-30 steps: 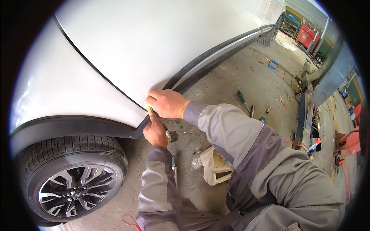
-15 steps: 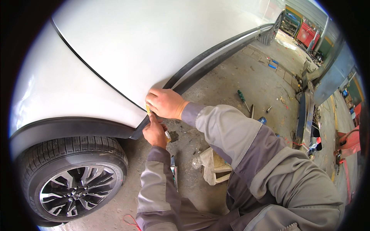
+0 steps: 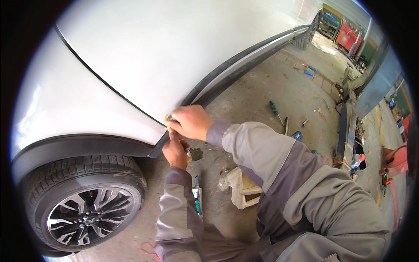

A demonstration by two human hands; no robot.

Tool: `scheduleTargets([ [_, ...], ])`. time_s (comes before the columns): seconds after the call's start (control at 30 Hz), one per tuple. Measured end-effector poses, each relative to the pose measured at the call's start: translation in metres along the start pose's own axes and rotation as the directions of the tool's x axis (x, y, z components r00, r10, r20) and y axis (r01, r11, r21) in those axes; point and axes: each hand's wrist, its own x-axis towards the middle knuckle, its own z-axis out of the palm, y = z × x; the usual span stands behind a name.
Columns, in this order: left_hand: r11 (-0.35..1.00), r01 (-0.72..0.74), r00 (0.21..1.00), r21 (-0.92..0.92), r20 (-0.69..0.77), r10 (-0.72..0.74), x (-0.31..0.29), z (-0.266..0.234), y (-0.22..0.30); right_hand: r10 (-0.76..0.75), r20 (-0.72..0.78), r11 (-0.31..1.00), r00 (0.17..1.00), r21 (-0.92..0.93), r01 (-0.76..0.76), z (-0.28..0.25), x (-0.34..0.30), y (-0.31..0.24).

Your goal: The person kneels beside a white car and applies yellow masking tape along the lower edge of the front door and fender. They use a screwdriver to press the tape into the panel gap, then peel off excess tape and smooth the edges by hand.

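Note:
My left hand (image 3: 175, 153) is closed beside the lower corner of the white car door (image 3: 144, 56), just behind the front wheel arch. A small yellowish roll, apparently of masking tape (image 3: 188, 156), shows partly between its fingers and palm. My right hand (image 3: 193, 122) is just above it, its thumb and fingers pinched by a short yellow strip of tape (image 3: 167, 118). The strip lies near the seam between door and fender (image 3: 87, 105). Both hands nearly meet there; the fingertips partly hide the strip.
The front wheel (image 3: 89, 218) stands at the lower left under a black arch trim (image 3: 87, 144). A low pale stool (image 3: 240, 187) is beside my legs. On the floor lie a green-handled screwdriver (image 3: 273, 107), a metal tube (image 3: 286, 125) and a blue object (image 3: 297, 136). Lift parts (image 3: 347, 131) stand right.
My right hand has moved slightly downward, off its earlier place on the door panel. More of the yellow strip shows at its fingertips. My left hand stays almost in place.

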Motion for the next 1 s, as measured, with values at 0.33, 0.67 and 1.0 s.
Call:
scheduleTargets([
  [0.33,0.996,-0.087,0.992,0.013,0.097,0.085,0.006,-0.011,-0.012,0.442,0.235,0.806,0.865,0.32,-0.499,0.042,-0.029,-0.001],
  [0.67,0.856,-0.131,0.989,0.501,0.131,0.075,0.024,-0.019,0.008,0.368,0.1,0.877,0.924,0.292,-0.381,0.058,-0.034,0.008],
  [1.0,-0.296,-0.463,0.883,0.835,0.463,-0.078,0.057,-0.088,-0.061,0.401,0.076,0.901,0.913,0.15,-0.408,0.058,-0.042,0.002],
])
